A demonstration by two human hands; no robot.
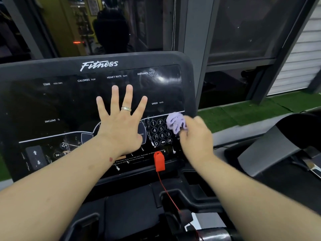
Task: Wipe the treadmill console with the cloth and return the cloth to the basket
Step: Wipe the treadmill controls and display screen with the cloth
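Dark glass panels and grey frames stand behind the treadmill console (97, 80); green turf (243, 112) runs along the floor to the right, beside white slatted siding. Console face is black, headed "Fitness" in white script. Readable labels: TIME min:sec, CALORIES kcal, HEART RATE bpm, DISTANCE km, SPEED km/h, INCLINE %. Keypad (160, 133) shows 1, 2, 4, 5, 7, 8, 9, 0, an arrow and OK. White streaks and drips mark the lower panel. Red safety key (159, 160) sits at the bottom edge, its red cord trailing downward. Left hand (119, 122) lies flat on the display, fingers straight and spread, 1 ring on it. Right hand (194, 134), blurred, grips a bunched lilac cloth (175, 122) against the keypad's right side.
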